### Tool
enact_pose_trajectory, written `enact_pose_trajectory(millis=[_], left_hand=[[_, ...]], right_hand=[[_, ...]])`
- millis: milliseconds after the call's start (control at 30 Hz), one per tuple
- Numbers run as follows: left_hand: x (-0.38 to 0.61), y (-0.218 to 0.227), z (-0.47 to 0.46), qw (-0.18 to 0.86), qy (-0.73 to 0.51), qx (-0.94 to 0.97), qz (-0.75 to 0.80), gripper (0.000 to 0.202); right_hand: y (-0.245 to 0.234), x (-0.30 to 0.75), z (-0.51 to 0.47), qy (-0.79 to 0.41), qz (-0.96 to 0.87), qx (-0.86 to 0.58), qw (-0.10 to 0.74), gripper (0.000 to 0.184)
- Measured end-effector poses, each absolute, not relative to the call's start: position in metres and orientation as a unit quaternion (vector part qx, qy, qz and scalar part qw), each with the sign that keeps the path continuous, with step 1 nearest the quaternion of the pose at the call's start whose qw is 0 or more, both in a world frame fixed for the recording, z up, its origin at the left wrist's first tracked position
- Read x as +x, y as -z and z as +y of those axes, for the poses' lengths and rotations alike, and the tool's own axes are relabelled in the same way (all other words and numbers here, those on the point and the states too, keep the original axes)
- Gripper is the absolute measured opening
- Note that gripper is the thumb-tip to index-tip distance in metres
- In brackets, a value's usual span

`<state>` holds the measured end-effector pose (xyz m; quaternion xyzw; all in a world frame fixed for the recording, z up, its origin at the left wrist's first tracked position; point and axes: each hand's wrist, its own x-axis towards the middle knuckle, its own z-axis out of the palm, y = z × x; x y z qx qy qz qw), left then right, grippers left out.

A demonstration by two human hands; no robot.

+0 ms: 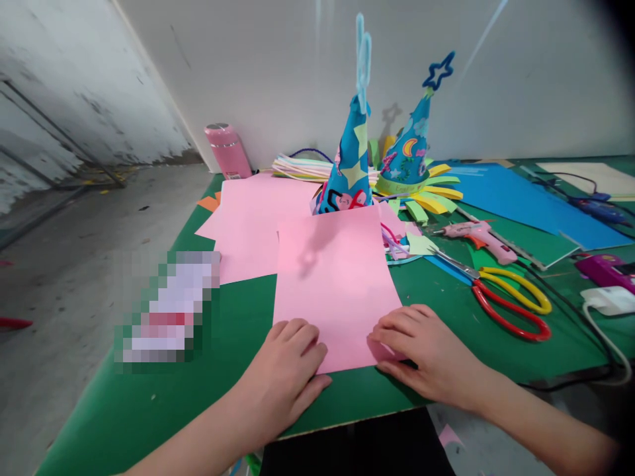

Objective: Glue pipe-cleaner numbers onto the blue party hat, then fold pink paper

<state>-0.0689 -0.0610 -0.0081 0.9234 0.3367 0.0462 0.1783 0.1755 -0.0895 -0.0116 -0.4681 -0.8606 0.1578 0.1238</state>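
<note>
A sheet of pink paper (337, 277) lies in front of me on the green table, its far edge reaching the foot of a blue cone hat (353, 158). My left hand (290, 363) is closed on the sheet's near left corner, fingers curled on top and thumb at the near edge. At the near right corner, my right hand (421, 354) pinches the paper, which bends up slightly there. More pink paper (248, 231) lies flat to the left, partly under this sheet. A second cone hat (407, 145) with a blue star on its tip stands behind.
Scissors (496, 291) with red and yellow handles and a pink glue gun (479, 238) lie to the right, near cables and a white plug (608, 301). A pink bottle (228, 151) stands at the back left. A blurred-out item (173, 304) is on the left.
</note>
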Motion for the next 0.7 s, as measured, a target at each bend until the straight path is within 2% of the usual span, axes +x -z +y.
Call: enact_pose_trajectory(millis=[133,267,333,533,700], left_hand=[[-0.07,0.008,-0.06,0.165,-0.041,0.928,0.331,0.02],[-0.069,0.003,-0.061,0.134,-0.026,0.941,0.311,0.018],[-0.069,0.001,-0.061,0.113,-0.022,0.947,0.3,0.017],[-0.067,-0.002,-0.059,0.051,0.022,0.964,0.262,0.018],[-0.065,-0.009,-0.06,0.039,0.054,0.967,0.244,0.02]], right_hand=[[0.015,0.175,-0.089,-0.144,-0.863,-0.465,0.134,0.026],[0.018,0.174,-0.089,-0.095,-0.88,-0.432,0.173,0.012],[0.02,0.173,-0.09,-0.068,-0.894,-0.402,0.184,0.012],[0.019,0.173,-0.087,0.013,-0.934,-0.316,0.165,0.016],[0.016,0.175,-0.083,0.029,-0.946,-0.287,0.151,0.017]])
